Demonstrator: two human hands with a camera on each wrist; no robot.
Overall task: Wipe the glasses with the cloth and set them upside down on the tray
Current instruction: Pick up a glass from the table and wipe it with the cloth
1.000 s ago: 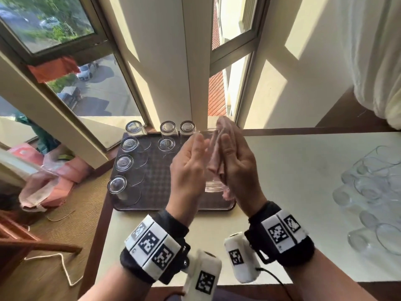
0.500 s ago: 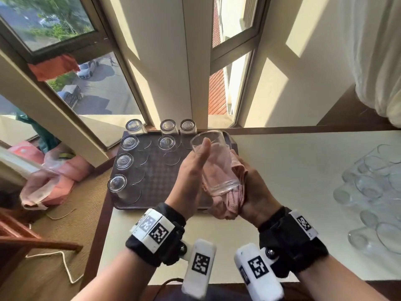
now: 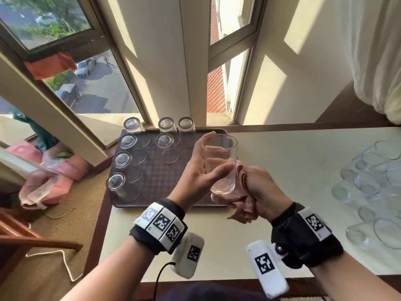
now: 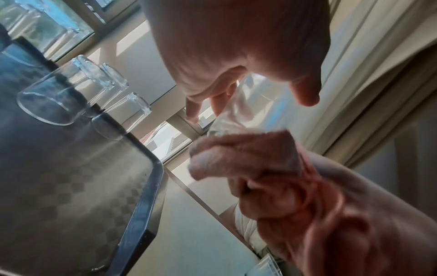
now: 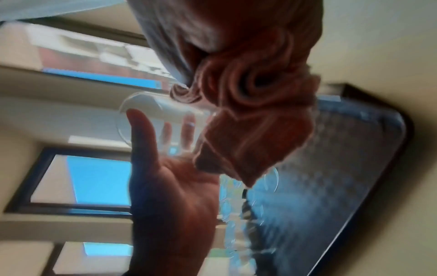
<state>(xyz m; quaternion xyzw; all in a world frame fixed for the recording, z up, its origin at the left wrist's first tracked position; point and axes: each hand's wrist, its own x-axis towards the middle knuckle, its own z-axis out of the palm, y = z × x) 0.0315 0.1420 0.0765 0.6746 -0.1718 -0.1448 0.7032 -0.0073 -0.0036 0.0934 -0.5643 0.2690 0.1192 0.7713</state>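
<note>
Spanning the lower field, the desk carries a dark tray at 10 o'clock bearing seven inverted glasses; unwiped glasses cluster at 3 o'clock. At centre, above the tray's right edge, the left hand grip clamps an upright glass, mouth uppermost. The right hand grip closes on the pink cloth bunched against the glass base.

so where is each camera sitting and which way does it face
head: on the head, looking forward and down at the tray; both hands show, left hand holding the glass, right hand gripping the cloth.
left wrist: looks along the left hand toward the window.
right wrist: looks along the right hand at the cloth.
shared: glass, cloth, tray.
</note>
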